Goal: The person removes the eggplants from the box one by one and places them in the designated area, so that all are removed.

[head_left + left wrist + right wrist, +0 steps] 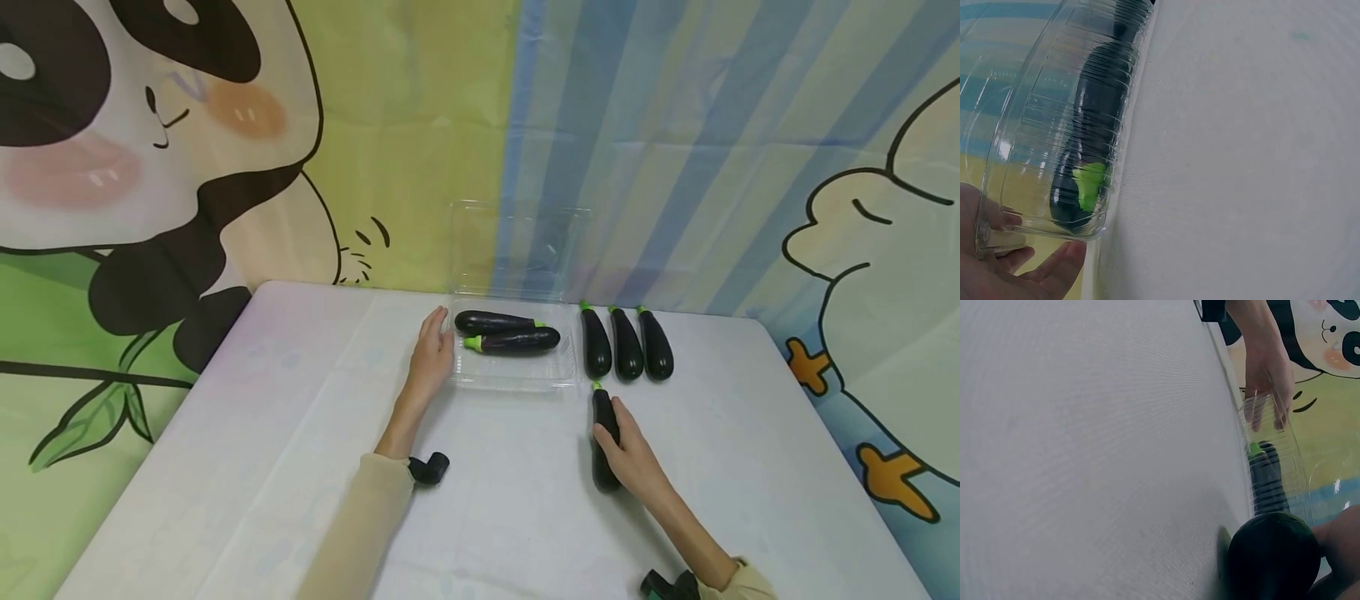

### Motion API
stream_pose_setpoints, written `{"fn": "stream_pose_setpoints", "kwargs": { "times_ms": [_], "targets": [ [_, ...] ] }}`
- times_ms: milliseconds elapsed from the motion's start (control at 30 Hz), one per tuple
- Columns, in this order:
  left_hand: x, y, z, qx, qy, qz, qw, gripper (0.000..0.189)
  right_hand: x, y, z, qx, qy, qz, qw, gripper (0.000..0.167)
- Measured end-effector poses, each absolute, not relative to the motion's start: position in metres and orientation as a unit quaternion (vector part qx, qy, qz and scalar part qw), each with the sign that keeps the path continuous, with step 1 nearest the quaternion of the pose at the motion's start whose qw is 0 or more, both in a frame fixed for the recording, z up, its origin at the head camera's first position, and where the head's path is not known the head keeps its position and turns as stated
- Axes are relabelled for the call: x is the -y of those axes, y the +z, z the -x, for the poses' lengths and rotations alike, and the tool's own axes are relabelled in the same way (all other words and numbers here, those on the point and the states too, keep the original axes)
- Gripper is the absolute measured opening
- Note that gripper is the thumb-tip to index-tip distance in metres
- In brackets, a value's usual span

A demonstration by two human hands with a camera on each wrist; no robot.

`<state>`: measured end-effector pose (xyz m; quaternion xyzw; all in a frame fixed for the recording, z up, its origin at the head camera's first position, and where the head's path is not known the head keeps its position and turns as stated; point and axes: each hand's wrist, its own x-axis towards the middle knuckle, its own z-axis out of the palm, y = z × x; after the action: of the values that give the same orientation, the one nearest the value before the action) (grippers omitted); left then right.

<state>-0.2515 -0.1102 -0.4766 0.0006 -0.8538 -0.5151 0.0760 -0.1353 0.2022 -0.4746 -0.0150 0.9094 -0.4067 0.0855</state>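
Note:
My right hand (pixel 632 454) grips a dark eggplant (pixel 602 450) with a green stem end, just above or on the table front of the loose ones; its rounded end (pixel 1274 556) looms large in the right wrist view. My left hand (pixel 432 354) rests against the left side of a clear plastic container (pixel 517 379), fingers extended along its edge. Inside the container lie two eggplants (pixel 517 340), side by side with stems pointing opposite ways. In the left wrist view, the ribbed clear wall (pixel 1035 125) shows a green stem end (pixel 1090 184) through it.
Three more eggplants (pixel 628 343) lie in a row right of the container, stems toward the back. The container's clear lid (pixel 521 250) stands raised behind it against a printed cloth backdrop (pixel 405 125). A white cloth (pixel 510 517) covers the table.

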Motion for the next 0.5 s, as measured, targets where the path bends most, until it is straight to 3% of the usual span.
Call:
{"fn": "stream_pose_setpoints", "kwargs": {
  "times_ms": [233,500],
  "targets": [
    [0.109,-0.475,0.252,0.854,-0.514,0.003,0.082,0.049,-0.201,-0.47,0.138,-0.914,-0.398,0.015,0.076,0.071],
    [0.11,-0.477,0.252,0.856,-0.511,-0.001,0.084,0.049,-0.2,-0.448,0.152,-0.907,-0.397,0.128,-0.054,0.064]
  ]
}}
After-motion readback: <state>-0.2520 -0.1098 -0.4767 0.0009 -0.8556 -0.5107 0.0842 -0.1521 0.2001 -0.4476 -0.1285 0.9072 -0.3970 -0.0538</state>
